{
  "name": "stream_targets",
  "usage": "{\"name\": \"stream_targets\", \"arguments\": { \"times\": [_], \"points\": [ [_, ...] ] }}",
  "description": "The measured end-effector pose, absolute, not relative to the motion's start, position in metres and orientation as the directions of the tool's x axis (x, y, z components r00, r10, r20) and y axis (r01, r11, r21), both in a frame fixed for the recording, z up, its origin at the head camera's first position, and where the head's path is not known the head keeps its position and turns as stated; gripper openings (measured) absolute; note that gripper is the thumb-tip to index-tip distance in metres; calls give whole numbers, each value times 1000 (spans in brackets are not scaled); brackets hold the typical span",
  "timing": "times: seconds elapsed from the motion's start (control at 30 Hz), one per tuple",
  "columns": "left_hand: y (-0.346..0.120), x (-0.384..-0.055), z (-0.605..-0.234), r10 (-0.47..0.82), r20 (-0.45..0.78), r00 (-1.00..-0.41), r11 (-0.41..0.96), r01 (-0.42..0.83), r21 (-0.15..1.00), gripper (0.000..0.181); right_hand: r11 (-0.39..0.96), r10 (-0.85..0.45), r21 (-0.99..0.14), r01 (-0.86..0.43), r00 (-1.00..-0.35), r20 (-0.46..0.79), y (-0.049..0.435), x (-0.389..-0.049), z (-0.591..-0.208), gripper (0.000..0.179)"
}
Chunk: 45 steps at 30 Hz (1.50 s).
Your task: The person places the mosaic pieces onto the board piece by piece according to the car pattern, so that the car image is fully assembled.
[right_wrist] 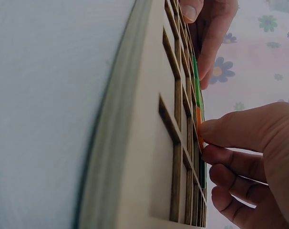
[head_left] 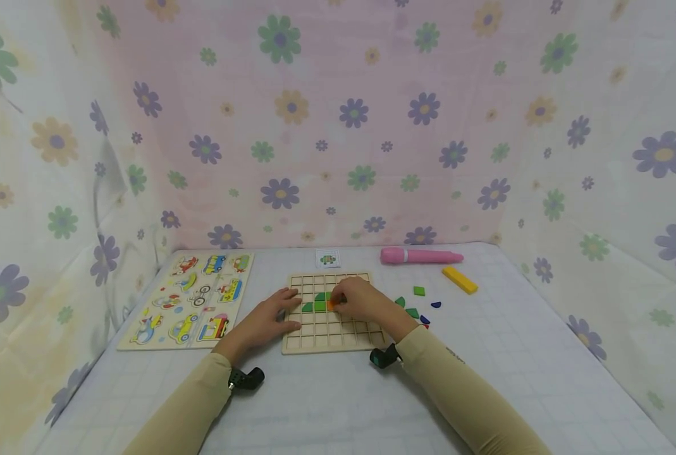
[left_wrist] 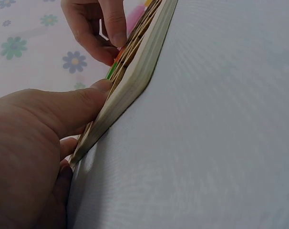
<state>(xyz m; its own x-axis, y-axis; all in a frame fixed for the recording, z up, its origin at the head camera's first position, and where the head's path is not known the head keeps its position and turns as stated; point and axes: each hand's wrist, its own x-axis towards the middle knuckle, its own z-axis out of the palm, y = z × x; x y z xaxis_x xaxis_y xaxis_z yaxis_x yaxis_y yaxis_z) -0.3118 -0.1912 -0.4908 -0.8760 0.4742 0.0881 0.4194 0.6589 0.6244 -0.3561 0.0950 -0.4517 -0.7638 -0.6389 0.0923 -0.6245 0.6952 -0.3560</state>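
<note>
In the head view, a square wooden grid board [head_left: 326, 344] lies on the table, with green pieces [head_left: 319, 306] and an orange piece [head_left: 331, 305] in its cells. My left hand [head_left: 266, 319] rests at the board's left edge, thumb and fingers spread apart; its thumb [left_wrist: 89, 102] lies on the rim in the left wrist view. The right hand [head_left: 363, 300] reaches over the middle of the board. Its thumb and index finger pinch the orange piece [right_wrist: 199, 126], which sits beside a green piece [right_wrist: 197, 81] in the right wrist view.
Loose green pieces [head_left: 419, 291] and blue pieces [head_left: 436, 304] lie right of the board, near a yellow bar [head_left: 460, 280]. A pink marker-shaped object [head_left: 423, 256] lies behind them. To the left is a picture puzzle board [head_left: 167, 335]; a small picture card [head_left: 328, 258] lies behind the grid.
</note>
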Motion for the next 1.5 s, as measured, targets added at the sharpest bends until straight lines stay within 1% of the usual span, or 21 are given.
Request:
{"name": "stream_targets", "arguments": {
  "times": [0.2,0.3,0.4,0.53,0.77,0.97,1.23,1.5],
  "points": [
    [-191,-312,-489,481,89,-872,657,426,622,68,702,-628,-364,-612,-773,88,97,-355,-449,11],
    [-191,-311,-488,487,97,-868,655,437,617,67,711,-611,-376,-594,-787,88,100,-353,-446,15],
    [-192,-311,-488,490,100,-866,656,441,613,67,716,-586,-411,-564,-806,84,108,-351,-441,19],
    [-192,-311,-488,487,102,-867,661,443,606,67,722,-561,-434,-539,-823,89,123,-352,-433,22],
    [-192,-311,-488,485,101,-868,664,441,604,67,714,-558,-428,-555,-819,132,157,-358,-420,25],
    [-193,-312,-487,482,106,-870,666,442,600,67,731,-513,-440,-521,-845,149,186,-360,-411,27],
    [-194,-314,-490,480,109,-870,666,443,600,68,771,-440,-451,-449,-888,132,216,-363,-416,27],
    [-191,-314,-489,487,92,-868,671,440,597,69,789,-391,-461,-407,-911,134,243,-360,-422,26]
  ]
}}
